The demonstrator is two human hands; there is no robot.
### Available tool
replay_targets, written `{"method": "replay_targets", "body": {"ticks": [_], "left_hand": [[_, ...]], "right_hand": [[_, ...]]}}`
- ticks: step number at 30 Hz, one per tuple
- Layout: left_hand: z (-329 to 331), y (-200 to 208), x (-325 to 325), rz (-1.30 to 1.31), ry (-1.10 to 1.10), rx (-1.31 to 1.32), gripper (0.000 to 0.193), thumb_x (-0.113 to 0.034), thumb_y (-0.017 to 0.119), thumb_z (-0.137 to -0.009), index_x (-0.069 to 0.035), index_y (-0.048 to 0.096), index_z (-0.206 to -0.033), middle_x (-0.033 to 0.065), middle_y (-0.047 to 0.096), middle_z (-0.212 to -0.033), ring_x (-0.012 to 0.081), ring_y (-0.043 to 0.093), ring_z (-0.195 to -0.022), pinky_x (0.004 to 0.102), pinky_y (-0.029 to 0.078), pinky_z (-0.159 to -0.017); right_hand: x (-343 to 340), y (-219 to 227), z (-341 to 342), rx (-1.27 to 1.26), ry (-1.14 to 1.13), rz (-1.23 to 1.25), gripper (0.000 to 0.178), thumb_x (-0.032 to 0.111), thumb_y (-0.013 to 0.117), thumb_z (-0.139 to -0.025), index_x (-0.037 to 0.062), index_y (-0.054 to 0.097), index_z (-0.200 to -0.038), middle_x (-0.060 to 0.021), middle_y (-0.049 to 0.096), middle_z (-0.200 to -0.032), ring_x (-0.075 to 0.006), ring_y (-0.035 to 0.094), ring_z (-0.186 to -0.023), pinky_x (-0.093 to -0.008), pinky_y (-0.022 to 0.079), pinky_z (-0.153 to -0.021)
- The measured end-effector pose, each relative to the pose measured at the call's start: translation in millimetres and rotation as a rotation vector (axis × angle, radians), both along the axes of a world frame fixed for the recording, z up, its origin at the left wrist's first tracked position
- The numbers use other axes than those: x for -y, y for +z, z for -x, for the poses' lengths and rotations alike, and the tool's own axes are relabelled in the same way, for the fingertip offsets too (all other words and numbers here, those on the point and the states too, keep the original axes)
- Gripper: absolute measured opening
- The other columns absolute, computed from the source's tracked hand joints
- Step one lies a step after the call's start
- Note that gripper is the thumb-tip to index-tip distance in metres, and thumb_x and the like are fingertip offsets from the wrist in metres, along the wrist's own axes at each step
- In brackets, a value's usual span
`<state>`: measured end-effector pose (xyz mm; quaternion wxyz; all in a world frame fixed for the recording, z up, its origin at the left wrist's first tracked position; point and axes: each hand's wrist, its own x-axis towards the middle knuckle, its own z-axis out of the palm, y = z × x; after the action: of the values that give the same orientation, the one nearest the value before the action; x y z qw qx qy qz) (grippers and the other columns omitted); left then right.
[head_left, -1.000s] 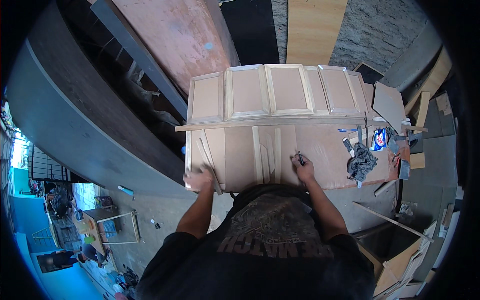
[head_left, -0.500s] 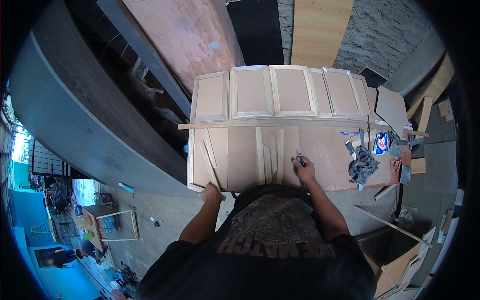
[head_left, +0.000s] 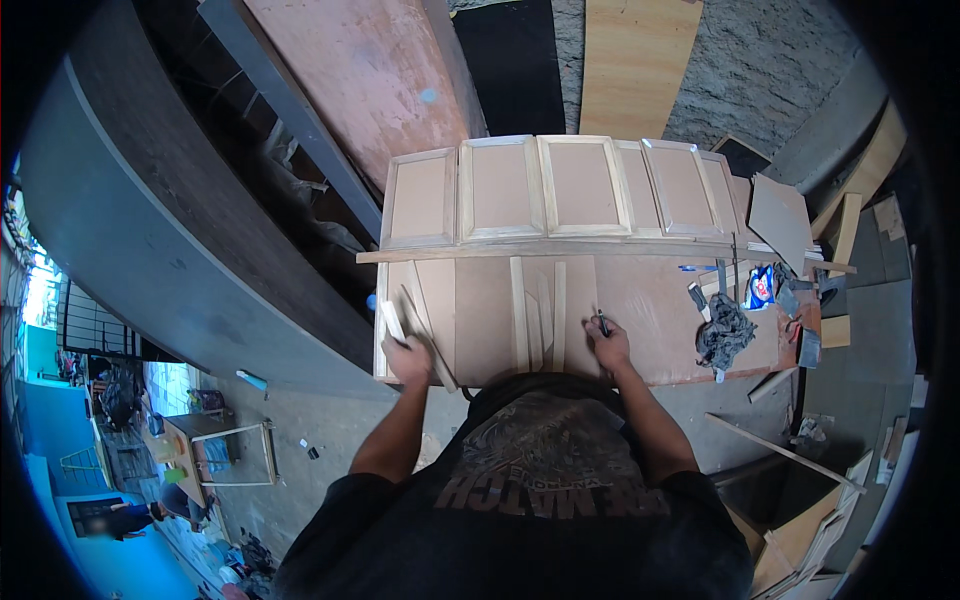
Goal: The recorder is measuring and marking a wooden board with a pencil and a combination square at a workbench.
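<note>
My left hand point(head_left: 408, 360) is closed on a short pale wooden strip point(head_left: 392, 320), lifted at the left end of the brown panel point(head_left: 485, 300). Two thinner wooden strips point(head_left: 428, 335) lie slanted just right of that hand. My right hand point(head_left: 608, 346) rests on the panel, its fingers closed round a slim dark pen point(head_left: 602, 322) that points away from me. Several loose wooden strips point(head_left: 520, 315) lie lengthwise between my hands.
Framed cabinet doors point(head_left: 580, 185) stand in a row behind a long wooden rail point(head_left: 560, 247). On the right are a crumpled grey cloth point(head_left: 726, 332) and a blue-white packet point(head_left: 760, 287). A large curved dark panel point(head_left: 200, 230) stands left. People are far lower left.
My left hand has moved up and a little away from the panel's near left corner, and now raises a short wooden strip. My right hand has stayed put with the pen.
</note>
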<state>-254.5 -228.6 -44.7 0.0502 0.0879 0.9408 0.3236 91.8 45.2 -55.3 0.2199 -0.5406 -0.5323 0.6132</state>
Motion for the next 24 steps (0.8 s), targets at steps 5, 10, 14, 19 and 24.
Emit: {"method": "replay_targets", "body": {"ticks": [5, 10, 14, 19, 24], "left_hand": [[56, 12, -29, 0.495, 0.050, 0.213, 0.074, -0.039, 0.069, -0.093, -0.021, 0.051, -0.162, 0.0206, 0.048, -0.160, 0.0395, 0.049, -0.149, 0.0492, 0.043, -0.122], [76, 17, -24, 0.471, 0.177, 0.336, 0.062, -0.035, 0.067, -0.097, -0.024, 0.055, -0.157, 0.0122, 0.050, -0.161, 0.0337, 0.049, -0.150, 0.0487, 0.044, -0.121], [75, 19, -2, 0.437, 0.110, 0.291, 0.049, -0.026, 0.073, -0.093, -0.011, 0.067, -0.140, 0.0211, 0.058, -0.151, 0.0409, 0.063, -0.135, 0.0453, 0.051, -0.116], [74, 13, 8, 0.509, 0.019, 0.285, 0.048, -0.021, 0.070, -0.096, -0.007, 0.062, -0.142, 0.0247, 0.058, -0.149, 0.0405, 0.060, -0.139, 0.0471, 0.051, -0.116], [58, -6, 5, 0.351, 0.016, 0.077, 0.044, -0.020, 0.067, -0.094, -0.001, 0.066, -0.133, 0.0312, 0.062, -0.135, 0.0465, 0.065, -0.125, 0.0496, 0.052, -0.111]], "right_hand": [[-2, -6, -2, 0.055, 0.033, -0.050, 0.020, 0.025, 0.081, -0.101, 0.0059, 0.075, -0.103, 0.0043, 0.067, -0.080, -0.0074, 0.059, -0.071, -0.0272, 0.049, -0.068], [-8, -10, -9, 0.142, -0.018, -0.040, 0.033, 0.032, 0.084, -0.098, 0.0027, 0.078, -0.112, 0.0014, 0.073, -0.090, -0.0108, 0.064, -0.084, -0.0300, 0.054, -0.084], [-8, -7, -13, 0.164, -0.023, -0.056, 0.033, 0.031, 0.084, -0.098, 0.0032, 0.079, -0.116, 0.0012, 0.073, -0.094, -0.0107, 0.064, -0.087, -0.0300, 0.054, -0.087], [-5, -4, -9, 0.134, -0.009, 0.097, 0.034, 0.030, 0.082, -0.100, 0.0041, 0.079, -0.122, 0.0020, 0.073, -0.100, -0.0096, 0.064, -0.094, -0.0282, 0.053, -0.092], [-3, -3, -5, 0.074, 0.026, 0.085, 0.032, 0.029, 0.082, -0.100, 0.0044, 0.079, -0.120, 0.0026, 0.072, -0.099, -0.0086, 0.062, -0.092, -0.0268, 0.052, -0.089]]}}
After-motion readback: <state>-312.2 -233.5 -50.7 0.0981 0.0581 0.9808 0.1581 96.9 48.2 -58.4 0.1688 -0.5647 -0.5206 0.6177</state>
